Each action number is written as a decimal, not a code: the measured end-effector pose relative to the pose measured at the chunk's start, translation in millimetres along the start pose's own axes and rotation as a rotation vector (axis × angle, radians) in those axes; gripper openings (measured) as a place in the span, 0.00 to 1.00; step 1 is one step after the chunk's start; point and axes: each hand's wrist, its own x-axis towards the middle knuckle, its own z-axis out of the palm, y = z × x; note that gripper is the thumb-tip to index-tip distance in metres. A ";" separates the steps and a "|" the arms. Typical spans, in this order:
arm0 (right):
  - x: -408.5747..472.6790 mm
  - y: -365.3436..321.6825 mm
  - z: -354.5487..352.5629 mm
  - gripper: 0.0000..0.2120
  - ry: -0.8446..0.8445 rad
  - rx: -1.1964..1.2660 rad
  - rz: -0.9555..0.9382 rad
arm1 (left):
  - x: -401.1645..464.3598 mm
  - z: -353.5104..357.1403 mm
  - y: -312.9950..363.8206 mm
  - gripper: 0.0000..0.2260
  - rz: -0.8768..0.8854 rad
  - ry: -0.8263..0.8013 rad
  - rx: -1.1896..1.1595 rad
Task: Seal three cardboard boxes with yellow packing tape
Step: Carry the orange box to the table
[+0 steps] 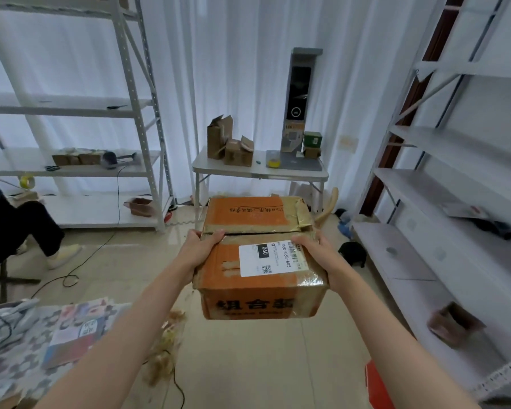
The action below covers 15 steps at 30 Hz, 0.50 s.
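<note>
In mid-air over a shiny tiled floor point(248, 355), an orange and brown cardboard box point(257, 258) is held out in front of the person by both hands. The left hand point(202, 246) grips the box's left side, thumb curled over the top edge near the seam between the two top flaps. The right hand point(316, 249) grips the right side, thumb resting on the top beside a white shipping label point(270, 258) printed with a barcode and the number 060. The flaps are folded shut, with a narrow dark gap between them, and wrinkled old tape point(303, 215) clings to the far right corner. Straight beyond the box stands a white folding table point(233, 168). On it sit two small open cardboard boxes point(229, 143), touching each other, a yellow roll of tape point(273, 163) lying flat near the middle, and a tall upright package point(298, 101) with a small green box point(312, 139) just beside it. To the left is a white metal shelving unit point(142, 113) carrying a row of small boxes and a second yellow tape roll point(27, 182) hanging at its lower left. More white shelves point(455, 143) line the right wall. At the far left, another person's dark trouser leg and pale shoe point(65, 255) reach into view.
</note>
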 end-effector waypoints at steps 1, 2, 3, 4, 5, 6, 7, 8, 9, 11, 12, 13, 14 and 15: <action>13.5 -4.3 1.2 0.32 0.004 0.008 -0.001 | 15.2 -0.2 7.2 0.31 0.002 -0.003 0.002; 25.5 -8.5 1.9 0.32 0.007 0.012 0.001 | 28.5 0.4 14.4 0.31 0.005 -0.004 0.008; 37.1 -12.3 2.1 0.32 0.011 0.018 0.005 | 40.5 2.1 21.3 0.30 0.008 -0.007 0.016; 47.3 -16.4 2.4 0.31 0.018 0.021 0.009 | 52.1 4.4 27.0 0.30 0.011 -0.011 0.019; 58.8 -19.8 1.9 0.31 0.023 0.026 0.012 | 63.6 7.0 31.6 0.29 0.014 -0.015 0.023; 69.9 -23.0 1.1 0.31 0.025 0.027 0.012 | 74.7 9.9 35.4 0.29 0.014 -0.017 0.030; 82.4 -25.9 0.0 0.30 0.026 0.029 0.012 | 87.1 12.0 38.2 0.30 0.011 -0.018 0.034; 94.8 -28.9 -0.4 0.30 0.029 0.031 0.013 | 100.2 14.2 40.1 0.30 0.010 -0.015 0.036; 107.9 -30.2 -1.2 0.30 0.031 0.032 0.016 | 112.9 16.5 41.1 0.30 0.008 -0.013 0.035; 135.8 -31.5 -2.1 0.32 0.039 0.030 0.031 | 138.2 20.9 43.6 0.30 0.000 -0.011 0.033; 150.4 -32.1 -2.8 0.33 0.042 0.026 0.041 | 151.5 23.5 45.0 0.30 -0.006 -0.010 0.031; 165.9 -32.8 -4.3 0.34 0.044 0.023 0.049 | 165.6 26.0 46.6 0.30 -0.012 -0.009 0.026; 182.4 -34.1 -6.2 0.34 0.049 0.016 0.057 | 180.5 28.8 48.1 0.31 -0.013 -0.003 0.026; 199.8 -35.2 -8.6 0.35 0.053 0.008 0.062 | 196.0 32.5 50.5 0.31 -0.015 0.006 0.028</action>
